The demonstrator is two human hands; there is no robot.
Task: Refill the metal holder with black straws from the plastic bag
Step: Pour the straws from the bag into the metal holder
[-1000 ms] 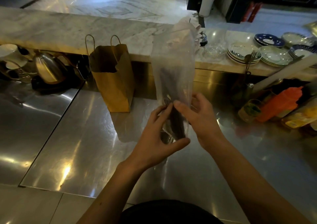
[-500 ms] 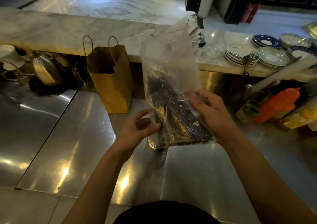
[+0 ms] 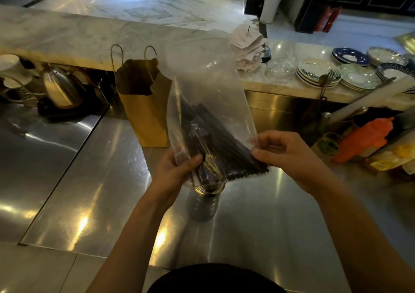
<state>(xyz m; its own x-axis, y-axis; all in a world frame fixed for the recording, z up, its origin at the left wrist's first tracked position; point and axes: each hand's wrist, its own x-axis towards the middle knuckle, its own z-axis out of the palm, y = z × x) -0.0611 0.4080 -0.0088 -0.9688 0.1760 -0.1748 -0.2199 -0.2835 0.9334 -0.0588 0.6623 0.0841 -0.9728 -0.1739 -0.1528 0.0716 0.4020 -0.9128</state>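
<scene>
A clear plastic bag [image 3: 208, 83] with a bundle of black straws [image 3: 215, 144] in its lower part is held up over the steel counter. My left hand [image 3: 177, 169] grips the bag's lower left corner, thumb across the straws. My right hand [image 3: 285, 151] pinches the bag's right edge near the bottom. Directly under the bag stands the metal holder [image 3: 207, 199], a perforated cylinder; only its rim and side show below the bag.
A brown paper bag [image 3: 146, 110] stands just behind to the left. A steel kettle [image 3: 59, 89] sits far left. Stacked plates [image 3: 318, 73] line the marble ledge at right. An orange squeeze bottle [image 3: 368, 138] and jars crowd the right counter.
The bag has turned from edge-on to flat toward me and lifted slightly. My hands have spread apart to its lower corners, and the holder beneath has come into sight.
</scene>
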